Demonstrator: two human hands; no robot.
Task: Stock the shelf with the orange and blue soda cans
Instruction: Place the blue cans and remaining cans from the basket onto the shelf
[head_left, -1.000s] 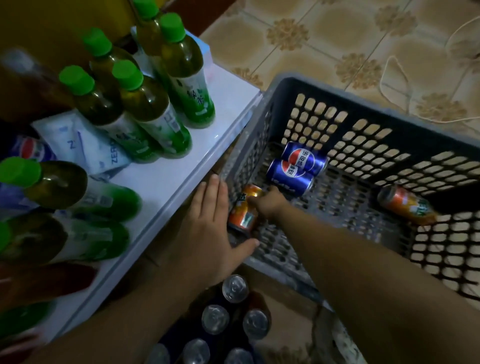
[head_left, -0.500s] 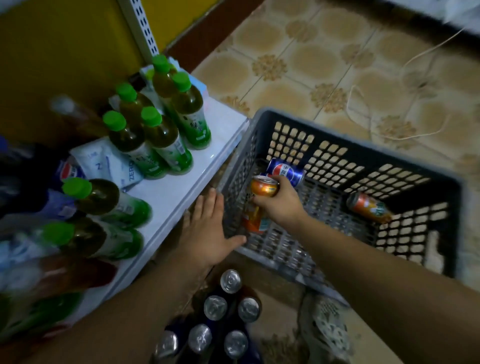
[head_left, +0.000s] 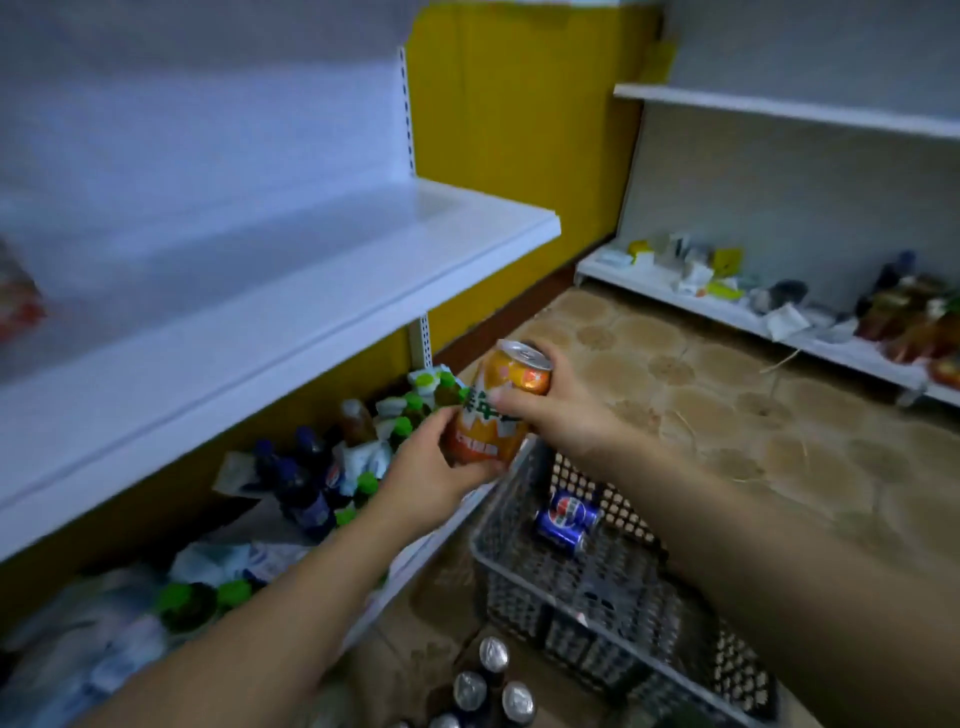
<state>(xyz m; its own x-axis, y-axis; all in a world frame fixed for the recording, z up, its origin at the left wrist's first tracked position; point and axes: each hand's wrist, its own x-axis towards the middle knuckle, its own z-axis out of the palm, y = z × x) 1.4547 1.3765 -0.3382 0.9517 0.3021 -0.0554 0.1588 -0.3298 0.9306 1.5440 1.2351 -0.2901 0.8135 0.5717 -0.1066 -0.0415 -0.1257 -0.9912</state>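
Both hands hold orange soda cans in front of me above the grey crate (head_left: 511, 564). My right hand (head_left: 558, 413) grips the upper orange can (head_left: 522, 371) near its top. My left hand (head_left: 434, 467) holds the lower part of an orange can (head_left: 485, 434) from below. Whether these are two stacked cans or one I cannot tell. Two blue soda cans (head_left: 566, 517) lie in the crate. A white shelf board (head_left: 270, 291) stands bare to the upper left.
The lower shelf at left holds green-capped bottles (head_left: 410, 408), dark blue bottles (head_left: 304, 491) and plastic packets. Several can tops (head_left: 491, 686) stand on the floor near the crate. Another white shelf (head_left: 727, 306) with small goods runs along the right wall. Tiled floor lies between.
My right hand lifted the orange can out of the crate up to chest height. My left hand left the crate's edge and took hold of the can from below. The camera tilted up.
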